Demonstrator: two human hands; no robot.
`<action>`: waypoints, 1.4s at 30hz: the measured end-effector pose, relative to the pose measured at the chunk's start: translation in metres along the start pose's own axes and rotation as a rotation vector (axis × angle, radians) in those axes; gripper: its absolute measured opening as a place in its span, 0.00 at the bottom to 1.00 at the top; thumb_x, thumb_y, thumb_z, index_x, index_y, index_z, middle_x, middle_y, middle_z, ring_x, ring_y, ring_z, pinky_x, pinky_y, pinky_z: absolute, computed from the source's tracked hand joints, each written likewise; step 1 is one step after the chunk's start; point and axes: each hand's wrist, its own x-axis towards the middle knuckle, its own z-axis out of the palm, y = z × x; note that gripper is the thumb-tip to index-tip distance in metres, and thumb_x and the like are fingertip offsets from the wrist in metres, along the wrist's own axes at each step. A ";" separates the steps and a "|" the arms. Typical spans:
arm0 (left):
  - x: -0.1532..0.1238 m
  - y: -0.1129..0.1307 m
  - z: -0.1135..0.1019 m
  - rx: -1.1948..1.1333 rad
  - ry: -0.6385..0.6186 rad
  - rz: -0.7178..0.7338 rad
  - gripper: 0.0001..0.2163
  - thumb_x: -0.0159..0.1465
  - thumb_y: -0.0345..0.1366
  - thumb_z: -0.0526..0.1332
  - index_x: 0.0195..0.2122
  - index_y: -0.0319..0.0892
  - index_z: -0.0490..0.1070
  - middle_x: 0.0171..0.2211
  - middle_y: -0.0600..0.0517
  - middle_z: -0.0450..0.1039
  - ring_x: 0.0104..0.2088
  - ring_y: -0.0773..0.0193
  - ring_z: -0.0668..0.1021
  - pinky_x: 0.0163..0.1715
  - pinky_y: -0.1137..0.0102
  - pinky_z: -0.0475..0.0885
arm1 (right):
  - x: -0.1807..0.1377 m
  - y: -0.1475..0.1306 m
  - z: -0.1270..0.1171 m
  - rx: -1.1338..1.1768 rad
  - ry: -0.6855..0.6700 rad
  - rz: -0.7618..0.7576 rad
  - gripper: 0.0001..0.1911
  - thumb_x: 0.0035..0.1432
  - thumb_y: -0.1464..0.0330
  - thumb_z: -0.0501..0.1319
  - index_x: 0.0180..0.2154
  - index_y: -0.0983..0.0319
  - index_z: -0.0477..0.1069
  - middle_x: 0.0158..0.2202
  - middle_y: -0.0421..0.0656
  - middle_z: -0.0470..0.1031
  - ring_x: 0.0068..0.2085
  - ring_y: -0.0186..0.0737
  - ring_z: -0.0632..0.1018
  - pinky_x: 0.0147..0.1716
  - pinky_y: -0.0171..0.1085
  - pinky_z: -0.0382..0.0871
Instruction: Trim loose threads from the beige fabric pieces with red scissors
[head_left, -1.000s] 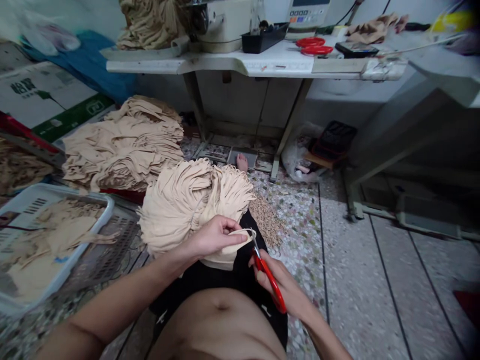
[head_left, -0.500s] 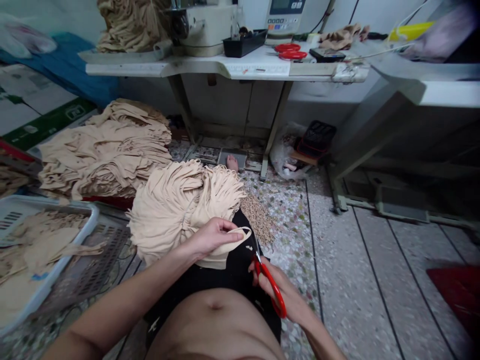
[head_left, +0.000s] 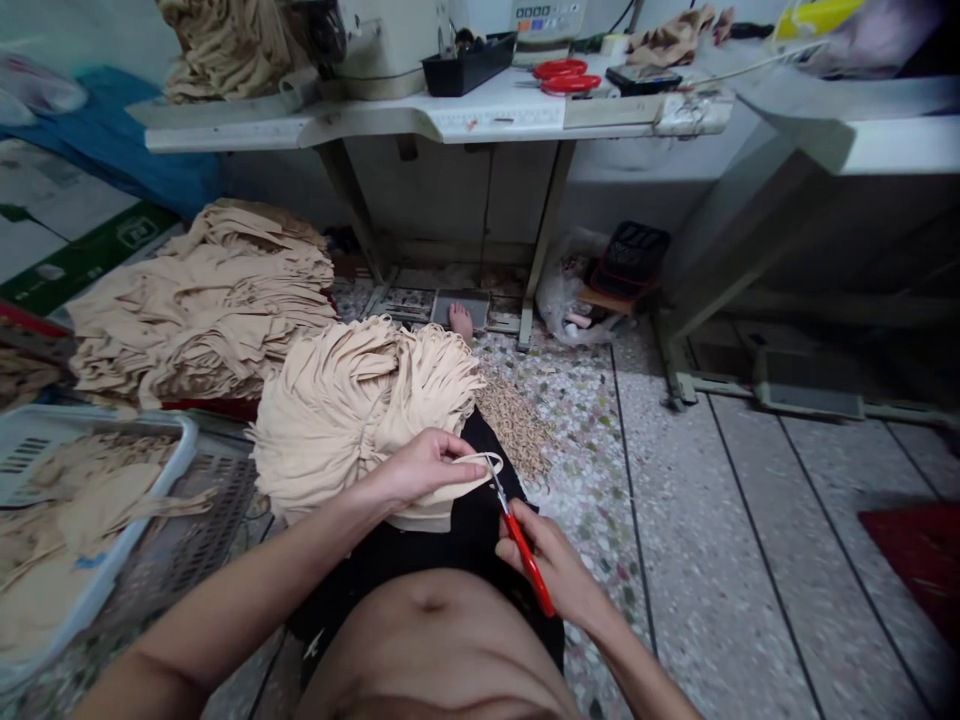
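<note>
A looped beige fabric strip [head_left: 472, 473] is pinched between the thumb and fingers of my left hand [head_left: 427, 465]. My right hand [head_left: 551, 560] grips red-handled scissors [head_left: 525, 550], whose blades reach up to the loop just past my left fingertips. Whether the blades have cut into the strip I cannot tell. On my lap lies a large tied bundle of beige fabric pieces [head_left: 322, 420], gathered at its middle, and the held strip hangs from its near side.
A tall fabric pile [head_left: 202, 300] stands to the left, above a white basket [head_left: 187, 440] of fabric pieces. Ahead is a sewing table [head_left: 502, 122] bearing a machine and more red scissors [head_left: 562, 77]. Small beige scraps [head_left: 517, 425] cover the floor by my leg.
The scissors have risen and swung left, so their blades now meet the looped strip. My left hand keeps its pinch. The whole view has shifted slightly.
</note>
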 end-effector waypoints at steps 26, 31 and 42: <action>0.005 0.005 0.014 0.009 -0.190 -0.198 0.18 0.51 0.46 0.77 0.35 0.36 0.83 0.31 0.48 0.81 0.27 0.66 0.75 0.30 0.74 0.67 | 0.001 0.017 0.013 0.196 0.094 0.036 0.25 0.62 0.49 0.65 0.27 0.59 0.60 0.22 0.33 0.61 0.24 0.32 0.63 0.24 0.32 0.56; 0.005 0.005 0.016 0.082 -0.190 -0.113 0.17 0.53 0.47 0.75 0.33 0.36 0.82 0.28 0.50 0.78 0.26 0.68 0.73 0.27 0.76 0.64 | -0.002 0.027 0.019 0.400 0.191 0.182 0.28 0.56 0.44 0.67 0.28 0.59 0.61 0.18 0.32 0.62 0.18 0.31 0.64 0.18 0.31 0.54; -0.066 0.043 0.001 0.386 -0.748 -0.070 0.12 0.62 0.42 0.69 0.45 0.45 0.83 0.33 0.49 0.81 0.32 0.58 0.81 0.33 0.70 0.74 | 0.017 0.039 0.007 0.322 0.248 0.200 0.25 0.57 0.48 0.68 0.26 0.58 0.62 0.17 0.34 0.63 0.19 0.33 0.64 0.19 0.33 0.55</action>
